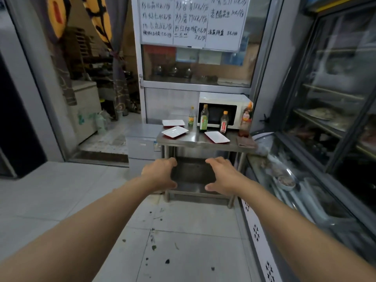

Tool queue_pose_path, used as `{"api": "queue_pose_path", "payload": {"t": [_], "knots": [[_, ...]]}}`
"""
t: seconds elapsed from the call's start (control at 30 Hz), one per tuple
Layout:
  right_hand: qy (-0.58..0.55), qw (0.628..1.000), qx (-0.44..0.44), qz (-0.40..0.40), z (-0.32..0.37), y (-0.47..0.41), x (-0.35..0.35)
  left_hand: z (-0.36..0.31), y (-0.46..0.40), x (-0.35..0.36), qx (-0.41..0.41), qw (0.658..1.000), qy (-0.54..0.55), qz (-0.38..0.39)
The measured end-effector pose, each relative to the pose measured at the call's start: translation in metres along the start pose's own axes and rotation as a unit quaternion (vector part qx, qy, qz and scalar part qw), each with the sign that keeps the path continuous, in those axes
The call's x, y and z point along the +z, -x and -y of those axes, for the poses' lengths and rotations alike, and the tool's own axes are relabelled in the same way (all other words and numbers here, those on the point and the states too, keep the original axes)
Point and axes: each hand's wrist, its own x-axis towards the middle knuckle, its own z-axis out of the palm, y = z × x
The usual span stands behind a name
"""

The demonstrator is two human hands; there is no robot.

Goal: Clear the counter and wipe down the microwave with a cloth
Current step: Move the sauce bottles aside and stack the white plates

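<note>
a: what does the microwave look like from where you stand?

b: the microwave [222, 110] is white with a dark door window. it sits at the back right of the steel desk [195, 139], against the wall panel. a tall green-label bottle [203, 118] and a shorter red-label bottle [224, 122] stand just in front of its door. a small yellow-capped bottle [191, 116] stands to the left of it, and a bottle with a cartoon figure [245, 121] stands at its right corner.

a: anything else on the desk?

b: three white rectangular plates: a back left plate [173, 122], a front left plate [175, 131] whose corner reaches the desk's front edge, and a right plate [217, 137], also close to the front edge. a brown folded cloth [245, 142] lies at the front right corner, touching the edge.

a: and your hands?

b: my left hand [160, 174] and right hand [221, 175] are stretched out ahead of me, apart, fingers loosely curved toward each other, holding nothing. both are well short of the desk.

a: room to move?

b: open tiled floor [183, 241] lies between me and the desk, with a few dark scraps on it. a glass display case [305, 190] runs along my right side up to the desk's right edge. a low white chest [142, 143] stands against the desk's left side, and a doorway opens beyond it.
</note>
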Motion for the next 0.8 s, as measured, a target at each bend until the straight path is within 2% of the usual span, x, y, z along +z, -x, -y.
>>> {"api": "queue_pose_path", "payload": {"t": [0.4,0.63,0.8], "knots": [[0.003,0.999,0.052,-0.008,-0.018,-0.143,0.002,0.050,-0.151,-0.009,0.044,0.999,0.004,0.023],[-0.011,0.999,0.038,-0.008,-0.068,-0.249,-0.009,0.049,-0.259,-0.004,0.039,0.999,0.032,0.016],[-0.007,1.000,0.024,-0.011,-0.109,-0.328,-0.025,0.041,-0.342,-0.001,0.021,1.000,0.012,-0.003]]}}
